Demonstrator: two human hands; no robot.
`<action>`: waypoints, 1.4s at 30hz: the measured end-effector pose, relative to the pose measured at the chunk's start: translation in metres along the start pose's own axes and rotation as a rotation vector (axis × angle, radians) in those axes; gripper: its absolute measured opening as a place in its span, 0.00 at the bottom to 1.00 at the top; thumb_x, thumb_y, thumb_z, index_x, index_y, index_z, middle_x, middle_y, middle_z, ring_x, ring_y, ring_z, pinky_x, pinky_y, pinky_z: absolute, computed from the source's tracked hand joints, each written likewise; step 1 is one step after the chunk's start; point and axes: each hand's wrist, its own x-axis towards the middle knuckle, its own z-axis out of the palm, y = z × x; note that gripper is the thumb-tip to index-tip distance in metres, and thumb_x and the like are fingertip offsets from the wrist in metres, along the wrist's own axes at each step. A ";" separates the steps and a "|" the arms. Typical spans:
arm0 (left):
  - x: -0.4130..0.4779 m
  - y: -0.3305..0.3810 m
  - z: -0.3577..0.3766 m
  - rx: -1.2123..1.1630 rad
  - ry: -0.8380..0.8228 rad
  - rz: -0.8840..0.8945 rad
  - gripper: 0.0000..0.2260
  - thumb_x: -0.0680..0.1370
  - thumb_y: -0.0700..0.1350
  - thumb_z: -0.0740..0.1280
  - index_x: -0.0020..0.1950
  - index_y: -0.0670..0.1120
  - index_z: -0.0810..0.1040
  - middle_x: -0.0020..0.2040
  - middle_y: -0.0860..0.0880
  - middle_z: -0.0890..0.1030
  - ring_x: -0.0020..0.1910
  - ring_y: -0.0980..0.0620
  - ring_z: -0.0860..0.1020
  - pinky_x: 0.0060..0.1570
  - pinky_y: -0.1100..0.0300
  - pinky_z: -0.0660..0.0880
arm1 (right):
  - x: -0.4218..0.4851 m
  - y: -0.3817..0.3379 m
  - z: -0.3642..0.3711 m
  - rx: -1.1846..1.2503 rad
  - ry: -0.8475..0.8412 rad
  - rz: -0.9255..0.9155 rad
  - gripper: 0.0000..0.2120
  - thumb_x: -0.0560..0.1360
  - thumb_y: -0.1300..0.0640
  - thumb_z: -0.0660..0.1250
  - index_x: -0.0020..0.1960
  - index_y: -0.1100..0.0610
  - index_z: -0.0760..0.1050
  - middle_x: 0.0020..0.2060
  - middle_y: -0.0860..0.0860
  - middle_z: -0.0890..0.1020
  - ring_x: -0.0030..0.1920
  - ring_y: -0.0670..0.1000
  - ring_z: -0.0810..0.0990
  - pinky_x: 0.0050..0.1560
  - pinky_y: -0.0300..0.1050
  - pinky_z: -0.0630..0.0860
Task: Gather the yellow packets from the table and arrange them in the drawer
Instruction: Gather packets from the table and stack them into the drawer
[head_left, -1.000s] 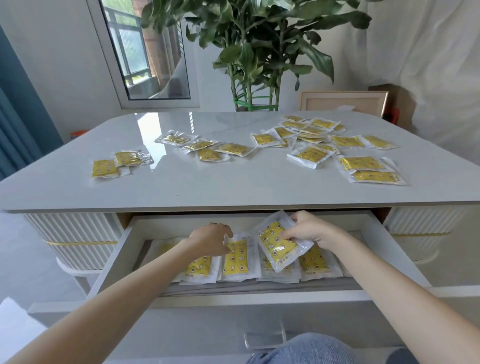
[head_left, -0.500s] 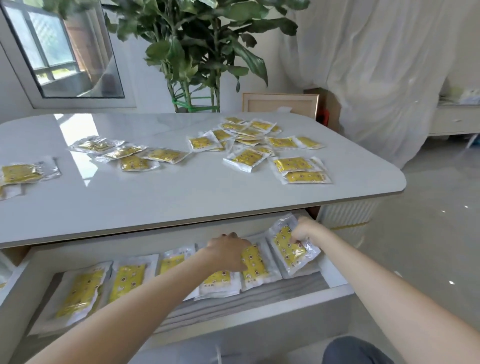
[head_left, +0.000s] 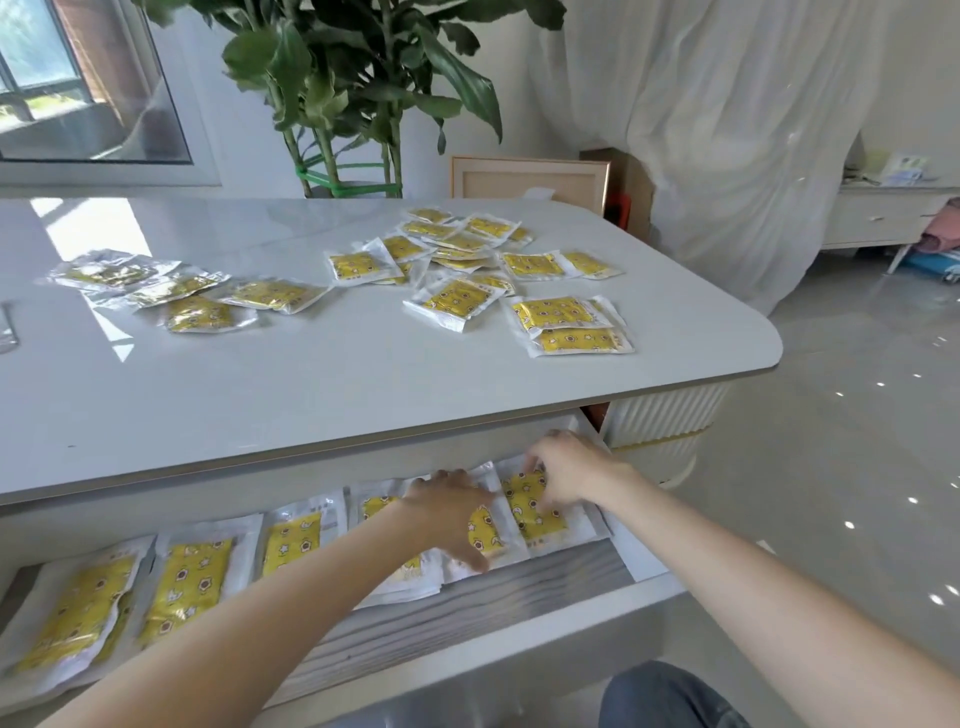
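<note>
A home living room — potted plant (head_left: 358, 78), sheer curtain (head_left: 727, 130), glossy table (head_left: 311, 374).

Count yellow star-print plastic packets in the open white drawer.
6 in a row: far-left packet, second, third, fourth, fifth under left hand, sixth under right hand. Others may hide underneath.

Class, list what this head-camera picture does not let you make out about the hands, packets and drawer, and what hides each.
Head view:
- Right hand: motion blur; whether it is pinching or just touching the end packet is unclear.
- Left hand: covers the packets beneath, so they cannot be counted.
- Drawer: left end cut off by the frame edge.
- Table packets: print too small to read.
</note>
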 end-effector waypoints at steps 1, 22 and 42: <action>-0.001 0.000 0.000 -0.004 0.001 -0.001 0.38 0.71 0.61 0.69 0.76 0.60 0.53 0.76 0.48 0.58 0.75 0.46 0.58 0.69 0.47 0.61 | -0.001 -0.001 0.001 0.009 -0.106 -0.023 0.33 0.67 0.54 0.77 0.70 0.53 0.70 0.64 0.54 0.72 0.61 0.55 0.75 0.58 0.47 0.76; -0.039 -0.002 -0.037 -0.299 0.136 -0.008 0.22 0.78 0.54 0.63 0.72 0.54 0.67 0.68 0.53 0.73 0.64 0.52 0.73 0.64 0.56 0.70 | -0.018 0.013 0.002 -0.072 -0.011 -0.084 0.30 0.73 0.62 0.70 0.73 0.51 0.67 0.67 0.54 0.74 0.62 0.55 0.77 0.60 0.49 0.76; -0.051 -0.020 -0.128 -0.428 0.618 -0.078 0.19 0.78 0.49 0.65 0.69 0.51 0.70 0.63 0.49 0.77 0.59 0.48 0.76 0.59 0.58 0.70 | -0.041 0.032 -0.095 0.418 0.568 -0.047 0.18 0.76 0.56 0.63 0.66 0.49 0.73 0.66 0.49 0.74 0.62 0.52 0.73 0.57 0.48 0.74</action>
